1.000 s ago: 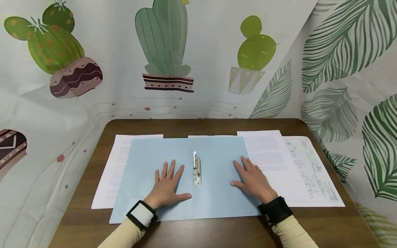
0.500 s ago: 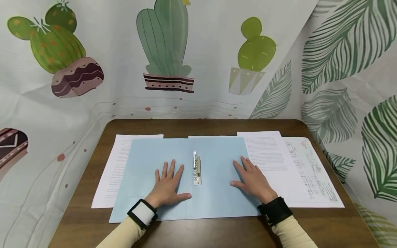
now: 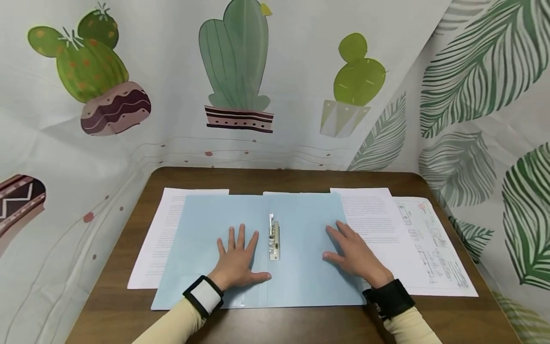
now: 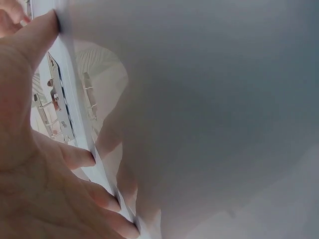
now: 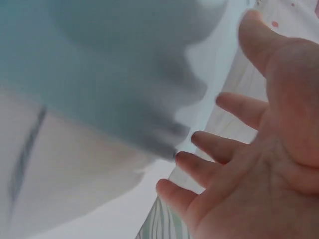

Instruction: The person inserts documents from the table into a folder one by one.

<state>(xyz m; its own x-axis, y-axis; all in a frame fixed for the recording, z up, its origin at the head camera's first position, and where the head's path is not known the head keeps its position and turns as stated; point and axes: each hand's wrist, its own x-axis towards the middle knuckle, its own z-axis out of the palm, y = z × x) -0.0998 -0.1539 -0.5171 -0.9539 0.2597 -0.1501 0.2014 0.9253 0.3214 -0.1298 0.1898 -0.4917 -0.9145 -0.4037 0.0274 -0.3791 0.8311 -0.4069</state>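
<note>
A light blue ring binder folder (image 3: 301, 282) lies opened flat before me. Along its middle fold sits a metal clip mechanism (image 3: 274, 239), also visible in the left wrist view. My left hand (image 3: 237, 265) rests on the left cover, fingers spread and thumb pointing at the fold. In the left wrist view its fingertips (image 4: 112, 201) meet the glossy surface. Over the right cover is my right hand (image 3: 358, 258), fingers extended towards the folder's right edge. The right wrist view shows its fingers (image 5: 212, 144) just off the surface, with shadows beside them. Neither hand holds anything.
Printed sheets (image 3: 150, 253) stick out from under the folder's left side. More printed paper (image 3: 371, 215) lies at its right, partly over a sheet with drawings (image 3: 434, 248). All lie on a brown table (image 3: 292, 327). A patterned curtain (image 3: 296, 71) hangs behind.
The head view has shifted slightly, so the scene sits a little lower. My right hand has moved slightly to the right. My left hand stays on the left cover.
</note>
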